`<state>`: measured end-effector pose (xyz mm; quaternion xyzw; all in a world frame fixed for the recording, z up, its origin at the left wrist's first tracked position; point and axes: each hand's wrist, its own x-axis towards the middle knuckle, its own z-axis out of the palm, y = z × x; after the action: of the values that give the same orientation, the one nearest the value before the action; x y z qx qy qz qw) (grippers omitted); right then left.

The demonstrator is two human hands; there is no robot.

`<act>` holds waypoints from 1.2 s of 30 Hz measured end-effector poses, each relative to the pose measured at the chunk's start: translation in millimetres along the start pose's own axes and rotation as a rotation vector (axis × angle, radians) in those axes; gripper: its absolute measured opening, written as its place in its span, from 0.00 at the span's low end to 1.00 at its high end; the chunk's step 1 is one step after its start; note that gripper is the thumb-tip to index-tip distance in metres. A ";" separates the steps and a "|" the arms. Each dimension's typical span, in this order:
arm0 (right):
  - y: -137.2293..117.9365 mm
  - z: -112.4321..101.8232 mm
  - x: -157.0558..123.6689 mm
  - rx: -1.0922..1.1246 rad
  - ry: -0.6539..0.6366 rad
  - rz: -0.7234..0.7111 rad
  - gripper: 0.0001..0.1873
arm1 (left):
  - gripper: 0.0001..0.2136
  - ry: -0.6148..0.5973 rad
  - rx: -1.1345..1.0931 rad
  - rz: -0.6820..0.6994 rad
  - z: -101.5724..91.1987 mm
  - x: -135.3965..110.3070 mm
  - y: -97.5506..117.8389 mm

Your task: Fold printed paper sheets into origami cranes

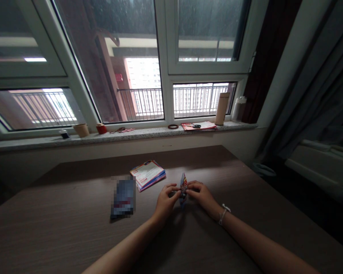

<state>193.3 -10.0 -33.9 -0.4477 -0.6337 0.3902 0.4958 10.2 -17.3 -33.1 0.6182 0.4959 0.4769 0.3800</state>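
Note:
Between my two hands, just over the brown table (pixel 82 182), is a small folded piece of printed paper (pixel 183 182) in red, yellow and blue-grey, pointed at its far end. My left hand (pixel 166 199) pinches its left side between thumb and fingers. From the right, my right hand (pixel 201 194) grips the other side the same way; a pale band circles that wrist. Fingertips hide the middle of the paper. Left of my hands lies a stack of printed paper sheets (pixel 148 174). Nearer to me is a dark blue item (pixel 124 198), blurred by pixels.
Along the stone windowsill (pixel 148 132) stand a small dark bottle (pixel 64 134), a tan paper cup (pixel 81 130), a red container (pixel 101 128), a tan cylinder (pixel 222 109) and a clear bottle (pixel 239 109). Scissors (pixel 196 126) lie on red papers (pixel 205 126) near a dark bracelet (pixel 173 126).

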 end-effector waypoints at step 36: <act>10.1 2.3 0.1 -0.077 -0.035 -0.047 0.10 | 0.13 -0.116 -0.032 -0.003 -5.7 4.4 -5.4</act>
<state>192.8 -7.1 -43.9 -0.4447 -0.6670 0.3615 0.4761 3.6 -11.9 -35.8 0.6378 0.4662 0.4478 0.4187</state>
